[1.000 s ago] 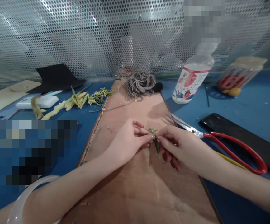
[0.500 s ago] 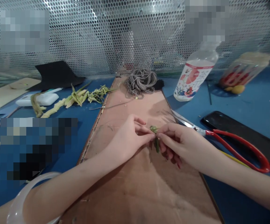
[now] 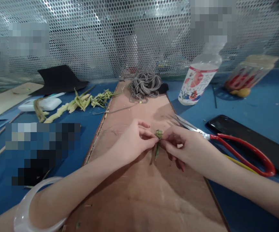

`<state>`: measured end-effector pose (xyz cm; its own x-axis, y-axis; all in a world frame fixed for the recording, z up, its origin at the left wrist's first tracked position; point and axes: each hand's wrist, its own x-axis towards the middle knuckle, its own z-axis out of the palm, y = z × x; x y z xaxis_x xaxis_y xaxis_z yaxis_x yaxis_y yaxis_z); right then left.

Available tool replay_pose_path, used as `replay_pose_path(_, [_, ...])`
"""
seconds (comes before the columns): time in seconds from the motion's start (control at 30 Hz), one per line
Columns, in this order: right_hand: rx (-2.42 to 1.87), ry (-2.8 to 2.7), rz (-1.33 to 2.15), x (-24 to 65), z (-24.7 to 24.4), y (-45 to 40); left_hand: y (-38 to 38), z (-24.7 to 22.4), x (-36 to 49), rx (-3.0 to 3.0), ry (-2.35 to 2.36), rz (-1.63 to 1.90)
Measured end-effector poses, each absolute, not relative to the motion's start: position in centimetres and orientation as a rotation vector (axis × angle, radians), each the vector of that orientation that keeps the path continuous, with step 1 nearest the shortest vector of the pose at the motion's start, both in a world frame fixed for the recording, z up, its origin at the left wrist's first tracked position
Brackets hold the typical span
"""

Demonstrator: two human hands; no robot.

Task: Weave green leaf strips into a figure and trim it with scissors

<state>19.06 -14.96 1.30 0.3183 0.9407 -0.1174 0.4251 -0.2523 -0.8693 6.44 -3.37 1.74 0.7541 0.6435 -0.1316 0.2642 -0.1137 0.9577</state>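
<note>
A small bundle of green plant stems (image 3: 158, 132) is pinched between my two hands over a wooden board (image 3: 134, 199). My left hand (image 3: 138, 137) grips its left side with thumb and forefinger, the other fingers loosely curled. On the right side, my right hand (image 3: 186, 141) pinches at the same spot with thumb and forefinger. The bundle's knobbly upper end shows above the fingertips and its thin stems hang below them. Whether a thread runs around it is too small to tell. Red-handled scissors (image 3: 247, 151) lie just beyond my right hand.
A tangled hank of grey cord (image 3: 145, 84) sits at the board's far end. Wilted plant pieces (image 3: 82, 101) and a white case (image 3: 51, 104) lie left. At right are a black phone (image 3: 250, 141), a labelled bottle (image 3: 199, 79) and a jar (image 3: 250, 75). Perforated metal mesh (image 3: 120, 38) stands behind.
The fingers of my right hand have shifted slightly at the bundle, and the bundle's lower stems now angle a little to the left. My left hand keeps its pinch.
</note>
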Motion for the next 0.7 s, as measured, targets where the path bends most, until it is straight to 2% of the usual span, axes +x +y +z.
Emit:
replay_pose_path(0.5, [-1.93, -1.322, 0.68, 18.74, 1.14, -14.59, -2.81, 1.15, 6.37, 1.68, 0.64, 0.346])
replay_pose_path(0.7, [-1.909, -1.248, 0.809, 18.58, 1.48, -14.57, -2.84, 1.26, 6.36, 1.668, 0.634, 0.33])
